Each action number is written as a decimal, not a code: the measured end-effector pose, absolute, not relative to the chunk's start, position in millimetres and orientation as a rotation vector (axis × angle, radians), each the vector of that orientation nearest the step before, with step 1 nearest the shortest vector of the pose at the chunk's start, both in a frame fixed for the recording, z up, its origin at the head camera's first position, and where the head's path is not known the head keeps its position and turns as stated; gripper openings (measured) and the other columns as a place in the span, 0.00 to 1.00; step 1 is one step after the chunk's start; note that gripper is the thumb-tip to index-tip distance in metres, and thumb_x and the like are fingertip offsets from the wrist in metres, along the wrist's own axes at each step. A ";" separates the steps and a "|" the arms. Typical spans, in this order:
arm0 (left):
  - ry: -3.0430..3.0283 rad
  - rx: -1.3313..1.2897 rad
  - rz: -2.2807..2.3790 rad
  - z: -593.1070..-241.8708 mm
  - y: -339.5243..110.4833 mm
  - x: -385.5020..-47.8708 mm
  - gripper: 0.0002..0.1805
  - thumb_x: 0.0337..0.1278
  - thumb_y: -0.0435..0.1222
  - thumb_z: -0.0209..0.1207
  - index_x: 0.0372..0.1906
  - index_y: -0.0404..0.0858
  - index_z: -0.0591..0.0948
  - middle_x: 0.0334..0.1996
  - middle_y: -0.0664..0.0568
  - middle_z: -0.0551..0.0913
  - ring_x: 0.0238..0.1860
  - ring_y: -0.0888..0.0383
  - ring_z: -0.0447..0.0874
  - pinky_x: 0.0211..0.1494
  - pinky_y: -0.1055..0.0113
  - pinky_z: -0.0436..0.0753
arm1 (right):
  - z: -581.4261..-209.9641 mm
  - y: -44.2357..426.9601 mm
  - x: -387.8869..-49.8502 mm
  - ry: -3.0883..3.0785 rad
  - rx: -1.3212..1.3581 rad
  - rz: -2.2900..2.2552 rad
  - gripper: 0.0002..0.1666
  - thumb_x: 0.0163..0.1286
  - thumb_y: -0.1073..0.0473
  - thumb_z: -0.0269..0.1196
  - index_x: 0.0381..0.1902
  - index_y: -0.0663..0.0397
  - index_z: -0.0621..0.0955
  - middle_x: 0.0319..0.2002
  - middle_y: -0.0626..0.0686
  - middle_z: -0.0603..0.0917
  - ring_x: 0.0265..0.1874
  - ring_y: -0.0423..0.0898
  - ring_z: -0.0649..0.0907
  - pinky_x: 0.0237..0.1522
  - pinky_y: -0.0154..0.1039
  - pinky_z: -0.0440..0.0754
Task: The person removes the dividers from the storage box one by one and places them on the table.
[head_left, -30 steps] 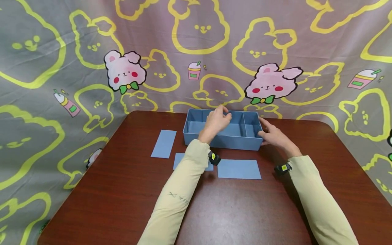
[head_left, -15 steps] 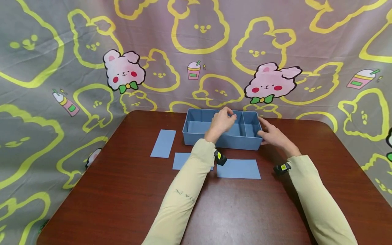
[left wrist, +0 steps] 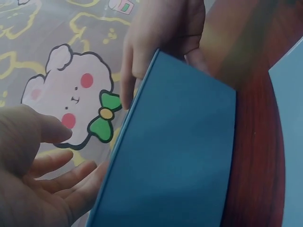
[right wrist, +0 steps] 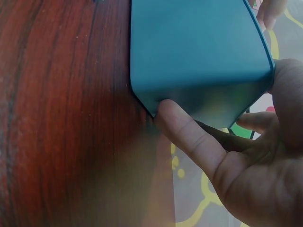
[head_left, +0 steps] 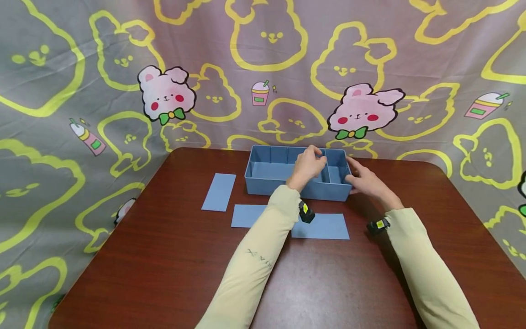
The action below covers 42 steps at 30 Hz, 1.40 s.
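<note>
A blue divided storage box [head_left: 267,186] stands at the back of the table, with a crosswise divider [head_left: 327,165] near its right end. My left hand [head_left: 309,164] is over the box's right-centre part, fingers loosely bent. In the left wrist view, no object shows between its thumb and fingers [left wrist: 52,163], which are partly hidden behind the box wall. At the box's right end, my right hand [head_left: 365,182] holds the end wall. Its thumb [right wrist: 289,80] reaches over the rim, and a finger [right wrist: 182,130] lies against the outer face.
Several flat blue panels lie before the box: one at the left [head_left: 219,192], one in the middle [head_left: 248,215] partly under the left sleeve, one at the right [head_left: 326,227]. A patterned curtain [head_left: 296,59] hangs behind the brown table [head_left: 164,256].
My left hand has moved right over the box, exposing more of its back wall on the left. The right hand stays at the right end; box and panels have not moved.
</note>
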<state>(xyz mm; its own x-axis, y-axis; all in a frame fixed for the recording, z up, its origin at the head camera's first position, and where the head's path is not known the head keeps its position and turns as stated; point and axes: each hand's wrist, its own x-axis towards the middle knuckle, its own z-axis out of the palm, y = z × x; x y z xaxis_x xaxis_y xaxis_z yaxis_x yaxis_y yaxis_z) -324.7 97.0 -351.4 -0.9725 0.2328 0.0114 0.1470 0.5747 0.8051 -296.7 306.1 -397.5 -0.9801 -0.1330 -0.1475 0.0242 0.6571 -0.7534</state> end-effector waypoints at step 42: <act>2.651 0.307 1.123 -375.3 125.5 -332.1 0.34 0.63 0.52 0.60 0.71 0.45 0.67 0.67 0.53 0.74 0.62 0.55 0.77 0.62 0.56 0.78 | -399.5 308.8 -299.6 2.676 -0.117 -1.215 0.44 0.74 0.59 0.49 0.80 0.43 0.41 0.64 0.75 0.67 0.47 0.62 0.85 0.44 0.51 0.85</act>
<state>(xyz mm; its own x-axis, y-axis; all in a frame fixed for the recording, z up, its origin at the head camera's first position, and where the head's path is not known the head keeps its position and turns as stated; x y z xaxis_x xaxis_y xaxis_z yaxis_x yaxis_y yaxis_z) -332.1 125.5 -375.3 -0.9477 0.2860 -0.1419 0.0970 0.6814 0.7254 -299.6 308.8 -399.5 -0.9769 -0.1540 -0.1483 0.0102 0.6593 -0.7518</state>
